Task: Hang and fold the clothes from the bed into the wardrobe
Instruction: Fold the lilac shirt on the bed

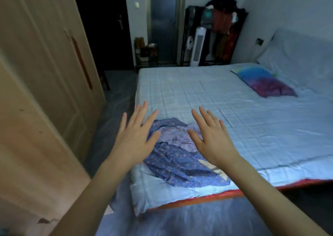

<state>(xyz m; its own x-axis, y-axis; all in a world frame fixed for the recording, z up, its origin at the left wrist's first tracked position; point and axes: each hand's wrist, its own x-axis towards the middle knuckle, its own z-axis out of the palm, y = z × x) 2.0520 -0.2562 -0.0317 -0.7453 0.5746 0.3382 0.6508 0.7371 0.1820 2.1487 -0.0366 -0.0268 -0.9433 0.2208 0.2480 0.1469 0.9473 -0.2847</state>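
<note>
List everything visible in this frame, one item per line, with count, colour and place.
clothes: one crumpled heap, blue patterned with pale lilac, near corner of the bed
bed: one, pale blue checked sheet, red edge below, fills right half
pillow: one, blue and purple, far right on the bed
wardrobe: one, light wood, doors along the left
tower fan: one, white, by far wall
clothes rack: one, dark, loaded with red and dark garments, far wall
small shelf: one, dark, beside the doorway
left hand: one, fingers spread, over the heap's left side
right hand: one, fingers spread, over the heap's right side
</note>
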